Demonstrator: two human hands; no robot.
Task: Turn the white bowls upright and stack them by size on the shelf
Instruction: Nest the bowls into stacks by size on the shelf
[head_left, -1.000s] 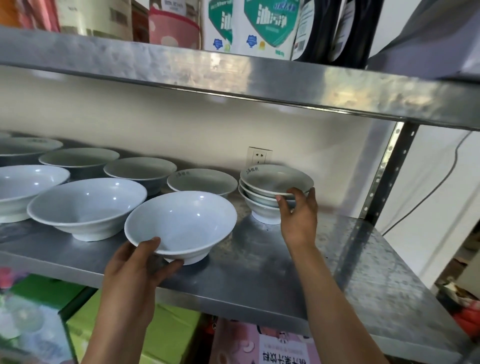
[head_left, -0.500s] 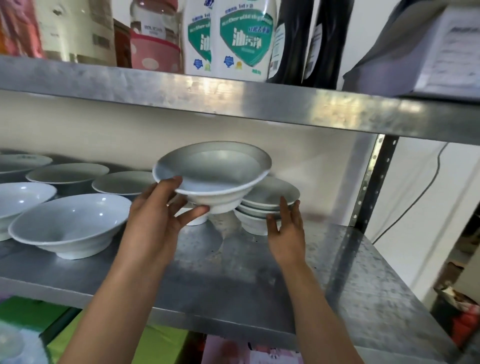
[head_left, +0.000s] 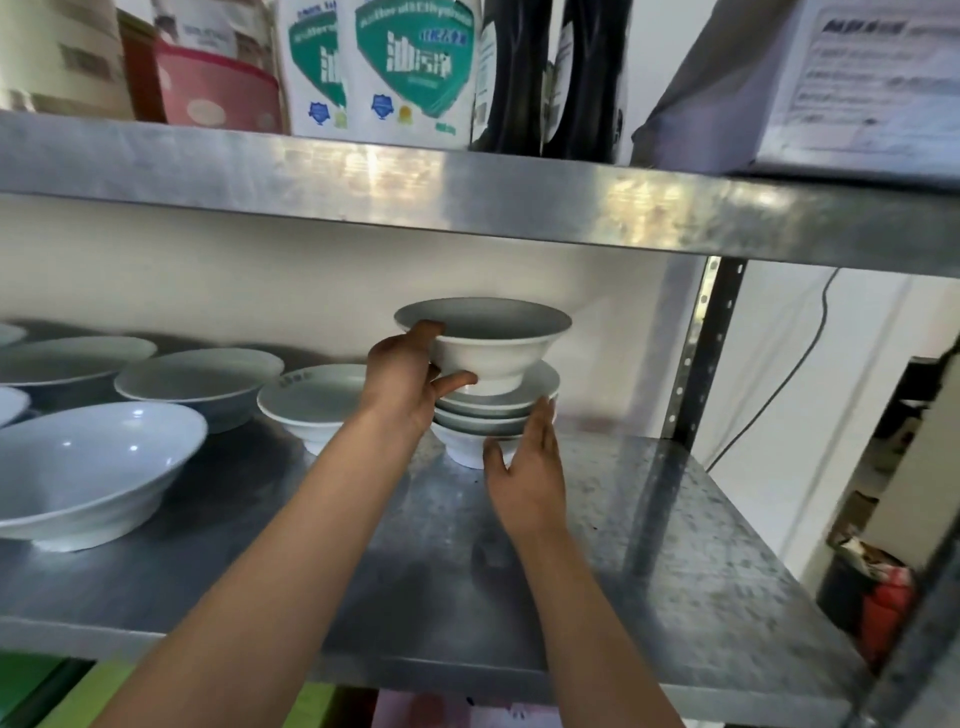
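Note:
My left hand (head_left: 410, 374) grips a white flared bowl (head_left: 493, 343) by its left rim and side, upright, sitting on or just over the top of a stack of white bowls (head_left: 493, 415) on the metal shelf (head_left: 649, 545). My right hand (head_left: 524, 467) has straight fingers against the front right side of that stack. Left of the stack stand other upright white bowls: a small one (head_left: 311, 402), a mid-sized one (head_left: 200, 376) behind it, and a large one (head_left: 88, 467) at the front left.
More bowls (head_left: 67, 358) sit at the far left. The upper shelf (head_left: 467, 197) hangs low over the stack, loaded with bottles and boxes. A perforated upright post (head_left: 701, 353) stands right of the stack. The shelf's right end is bare metal.
My left hand has lifted the bowl from the shelf's front and carried it right, onto the stack. My right hand stayed at the stack's side.

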